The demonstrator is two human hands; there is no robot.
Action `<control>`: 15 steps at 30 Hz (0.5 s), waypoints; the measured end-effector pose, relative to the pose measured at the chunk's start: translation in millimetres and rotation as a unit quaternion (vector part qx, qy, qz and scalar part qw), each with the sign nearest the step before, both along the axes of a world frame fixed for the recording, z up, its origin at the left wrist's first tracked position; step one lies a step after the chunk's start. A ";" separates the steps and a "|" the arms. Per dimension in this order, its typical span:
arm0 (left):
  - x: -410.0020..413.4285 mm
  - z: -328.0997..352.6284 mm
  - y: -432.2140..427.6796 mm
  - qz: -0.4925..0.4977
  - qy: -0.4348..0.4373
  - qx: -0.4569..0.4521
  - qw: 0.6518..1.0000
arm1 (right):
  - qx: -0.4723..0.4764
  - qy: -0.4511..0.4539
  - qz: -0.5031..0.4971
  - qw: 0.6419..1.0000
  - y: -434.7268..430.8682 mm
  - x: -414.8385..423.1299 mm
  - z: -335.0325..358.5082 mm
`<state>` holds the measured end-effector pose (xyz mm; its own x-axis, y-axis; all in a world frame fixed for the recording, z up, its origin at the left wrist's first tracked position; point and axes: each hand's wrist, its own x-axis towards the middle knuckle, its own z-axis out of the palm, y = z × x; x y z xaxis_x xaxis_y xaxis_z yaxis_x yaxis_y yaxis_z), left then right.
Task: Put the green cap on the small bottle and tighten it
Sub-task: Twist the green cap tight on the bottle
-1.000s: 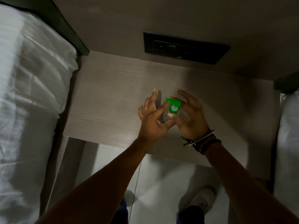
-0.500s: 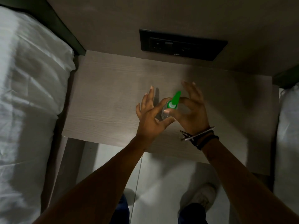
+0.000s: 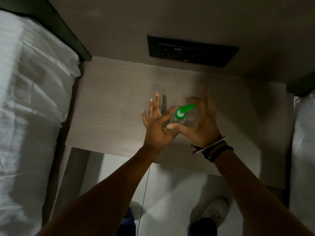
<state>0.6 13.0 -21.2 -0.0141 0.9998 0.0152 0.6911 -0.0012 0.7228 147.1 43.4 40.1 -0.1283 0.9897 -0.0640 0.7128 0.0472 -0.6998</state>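
A small clear bottle (image 3: 177, 121) stands on the wooden bedside table (image 3: 109, 106). The green cap (image 3: 180, 113) sits on its neck, with the flip lid swung up and pointing right. My left hand (image 3: 156, 127) holds the bottle from the left between thumb and forefinger, its other fingers stretched upward. My right hand (image 3: 203, 122) is to the right of the cap, blurred, with fingers spread and off the cap. Only its thumb tip lies near the bottle's lower side.
A black socket panel (image 3: 192, 51) is set in the wall behind the table. White bedding lies at the left (image 3: 30, 103) and the right (image 3: 305, 137). Below the table's front edge are a pale floor and a white shoe (image 3: 213, 213).
My right hand turned the cap, so the flip lid swung from pointing left to pointing right. Its fingers then came off and spread. My left hand kept its hold on the bottle.
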 end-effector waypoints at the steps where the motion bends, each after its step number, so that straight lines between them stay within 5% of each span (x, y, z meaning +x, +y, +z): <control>1: 0.0 -0.6 0.1 0.001 -0.007 -0.001 1.000 | -0.011 0.019 0.011 1.000 -0.7 0.3 -0.5; 15: 1.4 -1.8 1.3 -0.005 -0.025 -0.002 1.000 | 0.049 0.036 0.012 0.998 0.7 6.0 -7.0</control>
<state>2.0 14.3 -23.0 -0.0038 0.9999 0.0114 0.6546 -0.0061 0.7559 153.1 44.1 33.0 -0.1528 0.9873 0.0435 0.6592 0.1346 -0.7398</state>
